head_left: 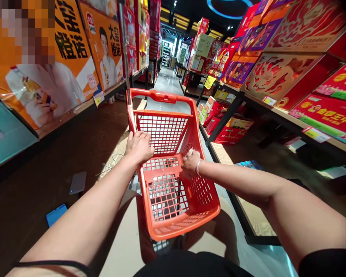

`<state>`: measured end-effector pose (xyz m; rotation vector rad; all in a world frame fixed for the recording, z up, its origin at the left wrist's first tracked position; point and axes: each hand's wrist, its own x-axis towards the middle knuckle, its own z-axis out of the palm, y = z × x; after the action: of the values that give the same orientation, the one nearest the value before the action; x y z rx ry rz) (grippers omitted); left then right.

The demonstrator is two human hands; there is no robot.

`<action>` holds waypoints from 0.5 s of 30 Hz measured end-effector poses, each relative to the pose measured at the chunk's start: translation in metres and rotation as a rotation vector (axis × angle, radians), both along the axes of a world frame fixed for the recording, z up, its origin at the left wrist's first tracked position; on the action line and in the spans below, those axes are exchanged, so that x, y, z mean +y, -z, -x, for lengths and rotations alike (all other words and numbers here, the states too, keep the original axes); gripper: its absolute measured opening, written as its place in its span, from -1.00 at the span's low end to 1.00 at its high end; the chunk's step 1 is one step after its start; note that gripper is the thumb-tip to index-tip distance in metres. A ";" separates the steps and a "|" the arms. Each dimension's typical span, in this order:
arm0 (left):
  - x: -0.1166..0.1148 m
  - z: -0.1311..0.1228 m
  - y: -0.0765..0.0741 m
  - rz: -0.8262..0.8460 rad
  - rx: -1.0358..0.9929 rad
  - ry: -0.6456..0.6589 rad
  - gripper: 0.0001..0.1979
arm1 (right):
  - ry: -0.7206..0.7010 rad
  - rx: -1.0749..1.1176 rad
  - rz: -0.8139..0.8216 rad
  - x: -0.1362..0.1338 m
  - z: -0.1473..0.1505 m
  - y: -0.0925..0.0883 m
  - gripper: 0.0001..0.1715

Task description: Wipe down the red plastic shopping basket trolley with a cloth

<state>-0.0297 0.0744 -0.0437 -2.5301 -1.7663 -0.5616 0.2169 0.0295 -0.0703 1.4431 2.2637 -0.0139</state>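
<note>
An orange plastic shopping cart (173, 192) with a mesh basket stands in front of me in a store aisle. My left hand (138, 147) is closed over the cart's left rim near the handle. My right hand (190, 163) grips the right side of the basket with fingers curled, and a white band circles its wrist. The basket holds nothing that I can see.
Shelves run down both sides: orange poster boxes (75, 50) on the left, red gift boxes (279, 73) on the right. Yellow price tags (210, 81) hang on the right shelf edge. A blue flat item (55, 214) lies low on the left. The aisle floor (167, 82) stretches ahead.
</note>
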 end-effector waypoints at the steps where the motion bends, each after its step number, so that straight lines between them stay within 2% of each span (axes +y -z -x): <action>1: 0.000 -0.001 0.000 0.003 -0.005 -0.009 -0.45 | -0.032 -0.095 0.114 -0.015 0.004 -0.001 -0.66; 3: 0.002 -0.002 0.000 0.007 -0.023 -0.004 -0.42 | -0.101 -0.233 0.341 -0.037 0.009 -0.010 -0.46; 4: 0.002 -0.002 0.000 0.006 -0.030 0.011 -0.40 | -0.129 -0.261 0.399 -0.041 0.008 -0.018 -0.40; 5: 0.003 -0.002 0.001 0.006 -0.029 0.034 -0.37 | -0.143 -0.265 0.389 -0.041 0.006 -0.028 -0.40; 6: 0.004 -0.002 0.002 0.006 -0.023 0.060 -0.34 | -0.143 -0.265 0.309 -0.036 0.003 -0.038 -0.47; 8: 0.006 -0.001 0.003 0.011 0.002 0.104 -0.29 | -0.135 -0.248 0.030 -0.017 -0.008 -0.057 -0.66; 10: 0.007 0.000 0.004 0.021 0.016 0.118 -0.27 | -0.118 -0.220 -0.181 0.003 -0.021 -0.071 -0.62; 12: 0.006 -0.002 0.004 0.018 -0.003 0.099 -0.30 | -0.113 -0.192 -0.220 0.010 -0.031 -0.076 -0.57; 15: 0.003 -0.007 0.004 -0.003 -0.082 0.029 -0.35 | -0.141 -0.191 -0.105 -0.014 -0.033 -0.074 -0.61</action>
<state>-0.0227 0.0771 -0.0478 -2.5699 -1.7548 -0.6779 0.2500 0.0155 0.0035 1.2726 2.2301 0.2790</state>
